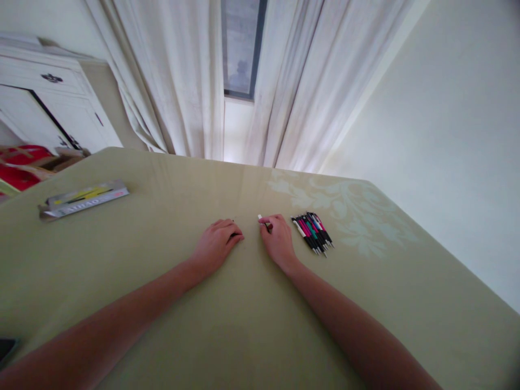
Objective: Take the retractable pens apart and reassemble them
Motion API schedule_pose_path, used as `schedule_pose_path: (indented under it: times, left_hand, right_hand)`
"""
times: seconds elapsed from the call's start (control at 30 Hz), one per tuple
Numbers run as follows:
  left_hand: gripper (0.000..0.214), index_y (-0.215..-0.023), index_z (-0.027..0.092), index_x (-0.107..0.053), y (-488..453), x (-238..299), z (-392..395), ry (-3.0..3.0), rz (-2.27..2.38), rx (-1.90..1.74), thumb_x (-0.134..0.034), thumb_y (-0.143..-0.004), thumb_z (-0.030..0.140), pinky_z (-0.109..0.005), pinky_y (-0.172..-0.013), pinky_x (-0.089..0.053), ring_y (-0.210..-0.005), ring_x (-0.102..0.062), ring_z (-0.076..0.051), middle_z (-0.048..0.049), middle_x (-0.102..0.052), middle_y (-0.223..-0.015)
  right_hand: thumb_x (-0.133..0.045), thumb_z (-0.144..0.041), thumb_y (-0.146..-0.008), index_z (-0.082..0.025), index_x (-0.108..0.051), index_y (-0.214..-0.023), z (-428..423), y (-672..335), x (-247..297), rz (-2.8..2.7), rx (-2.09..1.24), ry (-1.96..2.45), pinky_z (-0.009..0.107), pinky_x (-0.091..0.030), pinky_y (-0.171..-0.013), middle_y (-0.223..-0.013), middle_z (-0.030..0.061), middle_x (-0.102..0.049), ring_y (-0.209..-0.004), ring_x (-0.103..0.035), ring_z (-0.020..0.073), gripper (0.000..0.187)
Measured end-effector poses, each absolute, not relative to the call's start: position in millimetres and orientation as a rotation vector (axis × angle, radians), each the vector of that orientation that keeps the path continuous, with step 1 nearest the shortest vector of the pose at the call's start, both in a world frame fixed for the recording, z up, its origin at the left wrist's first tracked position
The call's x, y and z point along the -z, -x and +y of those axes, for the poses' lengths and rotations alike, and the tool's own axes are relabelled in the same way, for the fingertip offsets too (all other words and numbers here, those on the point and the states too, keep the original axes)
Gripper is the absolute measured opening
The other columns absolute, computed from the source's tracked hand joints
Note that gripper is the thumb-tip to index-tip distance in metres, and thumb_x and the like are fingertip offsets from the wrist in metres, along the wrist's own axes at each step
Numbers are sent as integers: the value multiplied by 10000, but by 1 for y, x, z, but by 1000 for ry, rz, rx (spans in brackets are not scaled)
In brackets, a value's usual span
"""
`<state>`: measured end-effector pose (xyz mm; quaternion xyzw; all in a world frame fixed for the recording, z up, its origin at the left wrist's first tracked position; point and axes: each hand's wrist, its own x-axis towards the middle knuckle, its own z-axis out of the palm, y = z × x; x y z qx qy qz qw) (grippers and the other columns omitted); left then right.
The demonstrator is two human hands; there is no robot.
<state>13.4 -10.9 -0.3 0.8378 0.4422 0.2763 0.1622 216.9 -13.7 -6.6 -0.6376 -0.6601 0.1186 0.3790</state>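
My right hand [279, 241] is closed, with a thin pen [260, 218] pinched between thumb and fingers. The pen's white end points up and to the left, and a dark part shows below, near the thumb. Just right of that hand lies a row of several pens [312, 233] side by side, with black grips, metal tips and white, pink, green and blue barrels. My left hand [215, 244] rests on the table to the left, its fingers curled together. A little dark shows between its thumb and fingers, but what it holds, if anything, is hidden.
A long printed box [87, 199] with yellow marks lies at the left of the pale green table [227, 336]. A dark flat object [7, 348] shows at the lower left edge. Beyond the table are curtains [179, 81], a white cabinet [60, 97] and a wall [439, 135].
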Motion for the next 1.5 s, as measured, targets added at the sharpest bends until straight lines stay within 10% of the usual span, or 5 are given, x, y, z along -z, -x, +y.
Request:
schedule_pose_path:
  times: [0.63,1.5]
  left_hand:
    - [282,-993,207,-680,-11,-3,-17,-2181,1092,-1182,-673,-918,479,-313,-762,-531,-822,-651,-190,-33,-693,-882]
    - [126,-943,202,-715,-8,-8,-10,-2046,942,-1201,-659,-933,315,-309,-771,-568,-834,-673,-178,-44,-711,-899]
  right_hand:
    - [-569,-334,-993,-197,-698,-855,-28,-209,-14,-1940,-517,1146,269,-457,-715,-802,21,-632,-734,-559,147,233]
    - [-621,-255,-921,-198,-702,-897,-26,-210,-13,-1937,-632,1087,251,-445,-659,-816,10,-635,-693,-552,130,102]
